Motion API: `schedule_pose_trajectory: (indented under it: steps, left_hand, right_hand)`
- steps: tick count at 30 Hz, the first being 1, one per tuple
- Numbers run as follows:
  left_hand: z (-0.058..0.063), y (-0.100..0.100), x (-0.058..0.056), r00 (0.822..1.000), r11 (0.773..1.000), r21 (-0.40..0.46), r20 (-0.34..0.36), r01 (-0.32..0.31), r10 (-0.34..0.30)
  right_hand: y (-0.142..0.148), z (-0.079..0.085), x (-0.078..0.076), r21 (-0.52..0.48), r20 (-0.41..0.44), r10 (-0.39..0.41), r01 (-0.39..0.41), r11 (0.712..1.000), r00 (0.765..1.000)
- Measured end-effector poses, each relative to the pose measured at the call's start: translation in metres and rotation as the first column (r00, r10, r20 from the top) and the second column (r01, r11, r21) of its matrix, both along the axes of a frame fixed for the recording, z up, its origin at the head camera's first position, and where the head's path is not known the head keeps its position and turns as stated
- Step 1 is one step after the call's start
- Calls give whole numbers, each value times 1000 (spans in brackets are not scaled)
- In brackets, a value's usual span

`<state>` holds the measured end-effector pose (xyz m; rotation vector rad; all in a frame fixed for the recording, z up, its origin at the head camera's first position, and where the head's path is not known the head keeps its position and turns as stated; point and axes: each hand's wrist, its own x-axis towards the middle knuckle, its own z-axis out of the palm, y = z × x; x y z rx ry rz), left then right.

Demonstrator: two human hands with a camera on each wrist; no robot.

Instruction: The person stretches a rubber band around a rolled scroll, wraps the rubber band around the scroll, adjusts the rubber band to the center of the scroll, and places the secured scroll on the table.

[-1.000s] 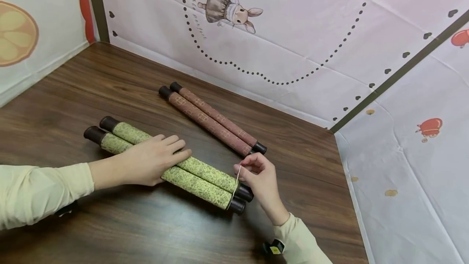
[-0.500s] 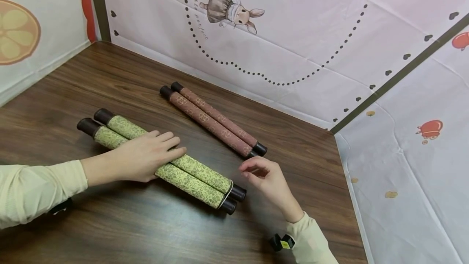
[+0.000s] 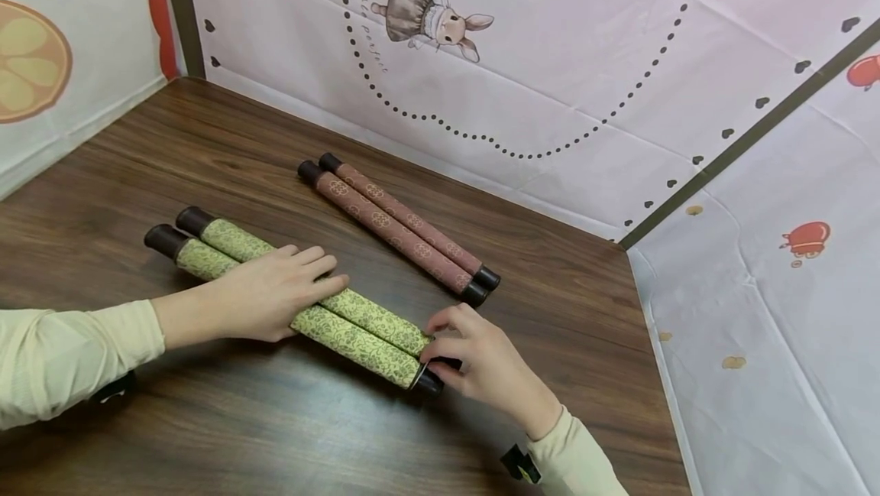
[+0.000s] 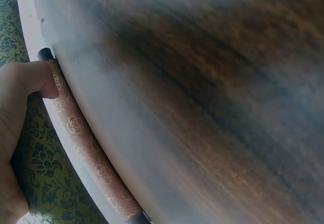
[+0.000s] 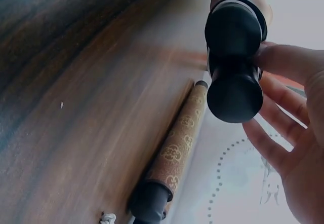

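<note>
A green patterned scroll [image 3: 354,347], rolled from both ends into two side-by-side rolls with dark end knobs, lies at a slant in front of me. My left hand [image 3: 285,293] grips it across the middle, fingers over the far roll. At its right end, a thin white band [image 3: 418,375] goes around the rolls, partly hidden by fingers. My right hand [image 3: 481,358] holds this end, fingertips on the far roll and thumb by the dark knobs. In the right wrist view, the thumb [image 5: 288,62] and fingers [image 5: 276,145] lie against the knobs [image 5: 235,97] from the side.
Behind the green scroll, a reddish-brown flowered scroll [image 3: 399,232] with dark knobs lies on the wooden table [image 3: 275,435]. A white cord knot [image 5: 107,218] shows near its end in the right wrist view. Printed cloth walls [image 3: 550,37] stand along the table's edges.
My right hand was pulling the white band outward, then let it go onto the scroll's end. It has come back to that end, which shifted slightly left. My left hand keeps its grip.
</note>
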<state>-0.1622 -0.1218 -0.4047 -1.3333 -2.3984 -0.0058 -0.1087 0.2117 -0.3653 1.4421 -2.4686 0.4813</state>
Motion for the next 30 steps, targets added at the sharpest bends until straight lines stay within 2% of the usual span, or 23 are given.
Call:
schedule_pose_trajectory:
  steps: [2,4,6,10,12,13,15,17,19,21,22,24,26,28,29,30]
  left_hand:
    - [-1,0,0,1000,1000,2,7,5,-5]
    - [-2,-1,0,1000,1000,6,15,14,-14]
    - [-4,-3,0,999,1000,4,18,31,-31]
    - [-9,-6,3,997,998,3,36,70,-70]
    - [-11,-7,5,996,997,12,44,79,-79]
    - [-11,-7,5,995,996,16,47,84,-84]
    - [-11,-5,5,995,996,20,43,91,-92]
    - [-10,-4,4,995,995,8,31,96,-97]
    - [-8,-3,3,995,995,-10,15,95,-94]
    - [-7,-4,2,996,996,-22,6,89,-89]
    - [-6,-5,2,996,996,-26,4,88,-88]
    - [-6,-6,2,996,995,-29,1,93,-93]
    - [-5,-5,3,994,994,-24,3,106,-106]
    - [-5,-4,4,993,992,-16,7,121,-121]
    - [-5,-3,5,992,992,-13,11,128,-128]
    - [-5,-2,6,991,991,-10,14,133,-133]
  right_hand:
    - [-2,0,0,3,-5,10,-10,1000,1000]
    - [-2,1,0,-24,25,27,-27,999,999]
    - [1,4,-1,-96,71,52,-45,994,996]
    - [6,11,-3,-262,175,83,-35,964,981]
    - [6,12,-3,-322,270,107,-15,947,957]
    - [4,11,-3,-347,325,128,-8,938,937]
    - [1,8,-1,-377,434,177,0,926,883]
    - [-1,5,1,-374,489,208,-12,927,847]
    - [-3,5,5,-285,494,169,-25,958,853]
    - [-6,7,8,-119,447,89,-39,992,890]
    - [-7,8,9,-27,399,47,-40,999,916]
    - [-10,10,11,145,265,-30,-9,989,964]
    - [-14,10,11,235,133,-74,41,971,988]
    - [-16,9,10,249,71,-131,109,962,989]
    - [-17,9,9,233,120,-162,131,964,979]
    - [-17,8,8,195,225,-179,136,971,958]
